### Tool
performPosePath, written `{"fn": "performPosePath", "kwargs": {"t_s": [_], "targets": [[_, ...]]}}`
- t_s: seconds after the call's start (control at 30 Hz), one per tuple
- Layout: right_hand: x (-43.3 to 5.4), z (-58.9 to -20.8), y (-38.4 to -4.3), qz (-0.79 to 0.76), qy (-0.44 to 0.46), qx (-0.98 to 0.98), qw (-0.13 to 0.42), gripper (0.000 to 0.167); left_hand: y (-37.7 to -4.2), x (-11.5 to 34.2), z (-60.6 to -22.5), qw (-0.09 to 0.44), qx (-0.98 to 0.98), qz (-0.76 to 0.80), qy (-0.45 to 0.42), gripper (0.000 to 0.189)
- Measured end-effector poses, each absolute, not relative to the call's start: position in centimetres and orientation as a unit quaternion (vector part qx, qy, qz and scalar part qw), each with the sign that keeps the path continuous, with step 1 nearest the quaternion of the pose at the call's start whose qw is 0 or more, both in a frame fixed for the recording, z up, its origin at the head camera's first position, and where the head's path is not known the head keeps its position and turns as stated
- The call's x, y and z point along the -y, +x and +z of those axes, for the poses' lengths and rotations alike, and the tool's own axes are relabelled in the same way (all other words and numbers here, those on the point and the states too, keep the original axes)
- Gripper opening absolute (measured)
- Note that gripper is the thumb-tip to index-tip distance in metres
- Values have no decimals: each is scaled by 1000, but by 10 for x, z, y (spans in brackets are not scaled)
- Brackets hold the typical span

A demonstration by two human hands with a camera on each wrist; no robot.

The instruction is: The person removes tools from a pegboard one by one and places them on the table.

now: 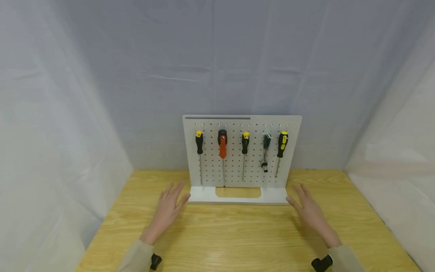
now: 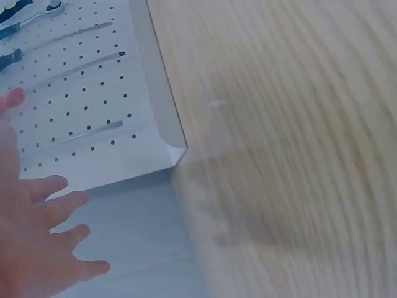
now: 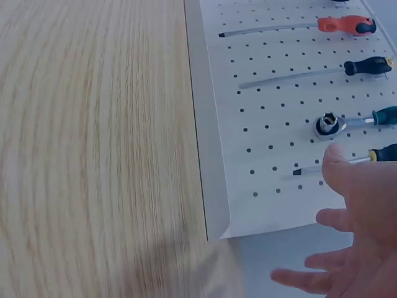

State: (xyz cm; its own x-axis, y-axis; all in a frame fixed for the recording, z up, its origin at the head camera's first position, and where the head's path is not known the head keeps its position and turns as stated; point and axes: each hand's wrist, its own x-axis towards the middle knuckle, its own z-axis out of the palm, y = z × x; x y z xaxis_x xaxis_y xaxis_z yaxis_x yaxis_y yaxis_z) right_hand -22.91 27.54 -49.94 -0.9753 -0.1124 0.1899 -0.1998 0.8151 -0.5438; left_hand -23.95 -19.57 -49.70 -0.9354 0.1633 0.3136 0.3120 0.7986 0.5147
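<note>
Near the back edge of the worktop (image 1: 234,234), the left hand (image 1: 166,209) and right hand (image 1: 310,211) flank the board (image 1: 233,170), fingers apart. A careless bump could shake the screwdrivers (image 1: 222,149) loose.

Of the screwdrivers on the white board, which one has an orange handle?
The screwdriver with an orange and black handle, second tool from the left on the white perforated board (head view). The other three screwdrivers have black and yellow handles.
</note>
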Motion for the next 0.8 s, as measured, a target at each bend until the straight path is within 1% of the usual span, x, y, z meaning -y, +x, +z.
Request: {"fn": "performPosePath", "kwargs": {"t_s": [0.2,0.33,0.67,0.8], "targets": [[-289,-491,-229,308,97,939,120,48,-250,179,-490,171,916,-332,-144,48],[-295,-486,-231,323,88,931,146,41,-255,162,-485,188,905,-347,-157,41],[-302,-464,-247,343,71,917,192,38,-265,113,-473,191,882,-383,-198,38],[-301,-456,-257,352,69,911,205,38,-270,93,-472,175,870,-408,-214,37]]}}
